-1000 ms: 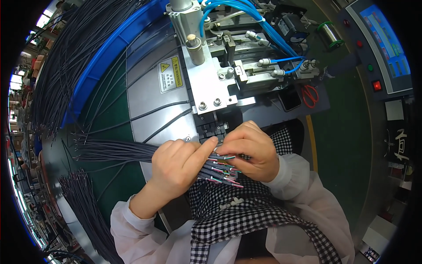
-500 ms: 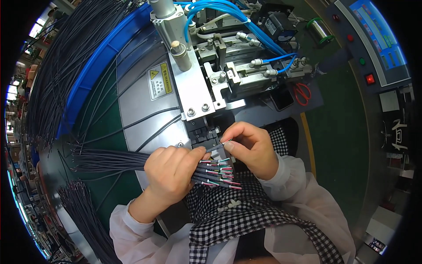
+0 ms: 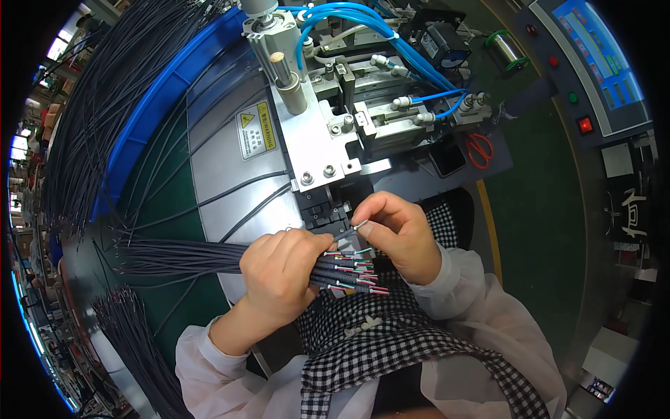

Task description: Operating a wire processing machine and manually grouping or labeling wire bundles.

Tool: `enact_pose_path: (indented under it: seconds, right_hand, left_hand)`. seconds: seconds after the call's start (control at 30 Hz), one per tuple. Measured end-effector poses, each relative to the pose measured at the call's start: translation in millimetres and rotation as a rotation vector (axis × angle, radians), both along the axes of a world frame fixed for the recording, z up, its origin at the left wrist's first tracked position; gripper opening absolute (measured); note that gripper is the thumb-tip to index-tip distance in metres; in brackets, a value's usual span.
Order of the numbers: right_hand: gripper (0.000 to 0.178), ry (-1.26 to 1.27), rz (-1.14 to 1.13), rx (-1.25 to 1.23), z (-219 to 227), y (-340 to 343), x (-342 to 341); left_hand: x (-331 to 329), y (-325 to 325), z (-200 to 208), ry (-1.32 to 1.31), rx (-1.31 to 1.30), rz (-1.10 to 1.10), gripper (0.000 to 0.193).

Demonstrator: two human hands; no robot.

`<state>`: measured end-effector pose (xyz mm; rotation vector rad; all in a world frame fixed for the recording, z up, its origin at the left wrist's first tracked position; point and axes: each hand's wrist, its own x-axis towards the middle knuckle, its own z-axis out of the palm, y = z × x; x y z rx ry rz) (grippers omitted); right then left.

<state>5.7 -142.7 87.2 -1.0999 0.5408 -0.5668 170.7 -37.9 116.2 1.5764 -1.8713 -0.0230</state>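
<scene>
Head view: a cable bundle (image 3: 195, 255) was clasped in the left hand (image 3: 283, 265) at centre frame; a single cable (image 3: 345, 234) was held apart, its end pinched by the right hand (image 3: 398, 237). The rest were left bunched; how many were finished could not be told.

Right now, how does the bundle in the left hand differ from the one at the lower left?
The held bundle is in the left hand's grip; the lower bundle has no hand on it.
The held bundle stretches across the picture, while the lower bundle runs down toward its bottom edge.
The held bundle's coloured wires show clearly; the lower bundle's tips are too small to make out.
Both are many thin, dark cables.
</scene>
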Motion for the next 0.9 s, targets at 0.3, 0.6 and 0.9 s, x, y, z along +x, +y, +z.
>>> enact_pose_path:
  seconds: [0.3,0.6,0.9]
  right_hand:
    - [0.008,0.068,-0.021,-0.200,1.9,0.6,-1.8]
    - [0.009,0.000,0.110,-0.049,1.0,-12.1,-6.9]
    - [0.007,0.043,0.330,0.013,13.1,-30.5,-7.5]
  left_hand:
    - [-1.6,-2.3,1.7,0.014,0.001,0.030,0.027]
    - [-1.6,-3.1,8.5,0.119,0.069,0.004,0.026]
    - [4.2,-1.3,16.0,0.012,0.053,-0.060,0.031]
